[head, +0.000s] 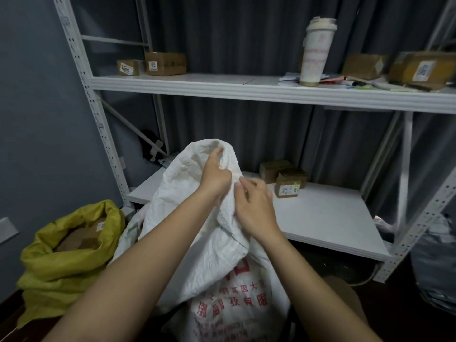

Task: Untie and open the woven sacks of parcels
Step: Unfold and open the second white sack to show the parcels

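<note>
White sack (197, 243): woven, red print low on its front, standing right in front of the person, its crumpled top gathered up between both hands.
Left hand (214, 178): fingers curled, gripping the top fold of the sack.
Right hand (256, 208): fingers bent, pinching the bunched cloth just beside the left hand.
Yellow sack (64, 262): left on the floor, mouth open, brown parcels inside.
Lower shelf (320, 218): white board behind the sack, small cartons (286, 178) on it.
Upper shelf (222, 87): cartons, a tall white cup (315, 50), papers.
Room: grey wall left, dark curtain behind the rack.
</note>
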{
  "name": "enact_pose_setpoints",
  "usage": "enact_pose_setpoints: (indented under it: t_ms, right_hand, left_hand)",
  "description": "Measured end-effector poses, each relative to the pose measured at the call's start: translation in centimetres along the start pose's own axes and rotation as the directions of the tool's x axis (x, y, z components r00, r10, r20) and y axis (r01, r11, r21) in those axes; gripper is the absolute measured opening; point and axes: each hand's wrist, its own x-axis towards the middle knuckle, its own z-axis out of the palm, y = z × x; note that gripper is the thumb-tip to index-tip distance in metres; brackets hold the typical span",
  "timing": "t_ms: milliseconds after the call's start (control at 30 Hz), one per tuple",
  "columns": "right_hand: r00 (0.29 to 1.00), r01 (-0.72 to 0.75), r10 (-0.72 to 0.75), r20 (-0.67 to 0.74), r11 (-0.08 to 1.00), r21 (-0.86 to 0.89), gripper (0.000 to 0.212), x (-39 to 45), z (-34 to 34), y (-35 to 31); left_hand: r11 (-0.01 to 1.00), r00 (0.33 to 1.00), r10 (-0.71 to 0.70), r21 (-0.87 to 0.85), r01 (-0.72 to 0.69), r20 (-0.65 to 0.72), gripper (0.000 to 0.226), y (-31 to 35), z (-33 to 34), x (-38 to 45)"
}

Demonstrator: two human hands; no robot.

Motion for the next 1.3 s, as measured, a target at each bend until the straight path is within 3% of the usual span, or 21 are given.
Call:
enact_pose_setpoints:
  t_ms: [67,167,200,267,300,333,400,467,533,567,667,733,800,900,933,967,1033,1100,1133,1200,1300]
  right_hand:
    - [1.000,-0.003,0.003,0.030,1.000,0.014,0.034,-0.4,0.6,0.1]
    - [0.981,-0.144,0.181,-0.066,0.918,0.370,0.019,0.4,0.0,0.0]
    - [0.962,-0.216,0.273,-0.025,0.812,0.543,0.018,0.7,-0.4,0.0]
    - [0.932,-0.310,0.322,0.163,0.482,0.820,0.021,0.9,-0.9,-0.3]
    - [0.932,-0.311,0.311,0.187,0.418,0.854,0.021,1.1,-0.8,-0.5]
    - [0.932,-0.300,0.330,0.151,0.466,0.832,0.020,1.5,-0.6,-0.9]
    - [0.935,-0.227,0.348,-0.066,0.734,0.641,0.016,2.0,-0.2,-1.2]
    - [0.950,-0.095,0.177,-0.258,0.949,0.301,0.009,1.8,-0.2,-1.3]
    - [0.980,-0.047,0.055,-0.189,0.998,0.042,0.023,1.2,-0.3,-0.5]
    - [0.992,-0.070,0.071,-0.104,0.997,0.014,0.031,0.7,-0.2,-0.1]
    - [0.989,-0.129,0.119,0.091,0.986,0.110,0.044,-0.1,0.3,1.1]
    - [0.986,-0.167,0.160,0.047,0.946,0.277,0.038,0.1,0.3,1.1]
    - [0.956,-0.266,0.292,0.041,0.796,0.543,0.034,0.6,-0.1,1.4]
    - [0.893,-0.367,0.378,0.245,0.296,0.882,0.029,1.2,-0.6,1.5]
    - [0.886,-0.362,0.382,0.263,0.212,0.908,0.026,1.4,-0.7,1.1]
    - [0.881,-0.356,0.408,0.241,0.236,0.904,0.022,1.7,-0.5,0.7]
    - [0.904,-0.311,0.425,0.039,0.593,0.743,0.015,1.9,0.0,0.6]
    - [0.959,-0.163,0.237,-0.153,0.909,0.385,0.013,1.5,0.5,1.2]
    - [0.976,-0.117,0.154,-0.152,0.967,0.224,0.019,1.2,0.7,1.7]
    - [0.991,-0.134,0.136,-0.008,0.984,0.114,0.033,0.5,0.7,2.3]
    - [0.978,-0.200,0.178,0.107,0.945,0.259,0.041,-0.6,0.4,2.0]
  left_hand:
    - [0.997,0.996,-0.061,-0.048,0.065,0.067,0.067,0.3,0.7,0.4]
    - [0.957,0.972,-0.126,-0.235,0.172,0.200,0.061,1.1,0.3,0.3]
    - [0.954,0.968,-0.118,-0.244,0.172,0.222,0.058,1.0,-0.3,0.3]
    - [0.990,0.959,-0.108,-0.059,0.127,0.263,0.056,1.1,-1.4,-0.1]
    - [0.994,0.951,-0.112,0.046,0.103,0.288,0.055,1.1,-1.6,-0.6]
    - [0.991,0.949,-0.109,0.109,0.080,0.296,0.053,1.0,-1.7,-0.8]
    - [0.993,0.970,-0.057,0.111,0.031,0.236,0.047,0.8,-1.3,-0.7]
    - [0.998,0.989,0.018,0.061,-0.027,0.147,0.040,0.5,-0.8,-0.7]
    - [0.991,0.995,0.088,0.093,-0.093,0.053,0.034,0.3,-0.3,-0.6]
    - [0.993,0.995,0.090,0.070,-0.093,0.034,0.034,0.1,0.0,-0.5]
    - [0.997,0.992,-0.025,-0.074,0.034,0.125,0.040,0.4,0.8,-0.3]
    - [0.968,0.965,-0.080,-0.212,0.135,0.248,0.037,0.5,0.8,-0.4]
    - [0.965,0.954,-0.047,-0.234,0.121,0.297,0.024,0.6,0.1,-1.4]
    - [0.999,0.967,-0.024,0.053,0.011,0.254,0.034,-0.1,-1.4,-2.9]
    - [0.995,0.965,-0.012,0.097,-0.014,0.264,0.030,-0.2,-1.6,-3.3]
    - [0.994,0.965,0.008,0.104,-0.037,0.262,0.024,-0.2,-1.6,-3.3]
    - [0.990,0.981,0.060,0.114,-0.083,0.187,0.014,-0.3,-1.4,-3.1]
    - [0.968,0.991,0.110,0.220,-0.124,0.078,0.014,-0.3,-0.9,-2.7]
    - [0.952,0.989,0.144,0.267,-0.149,0.036,0.016,-0.5,-0.5,-2.5]
    - [0.935,0.982,0.189,0.302,-0.184,0.013,0.017,-0.9,0.0,-2.0]
    - [0.968,0.986,0.135,0.201,-0.153,0.100,0.021,-1.0,0.8,-1.5]
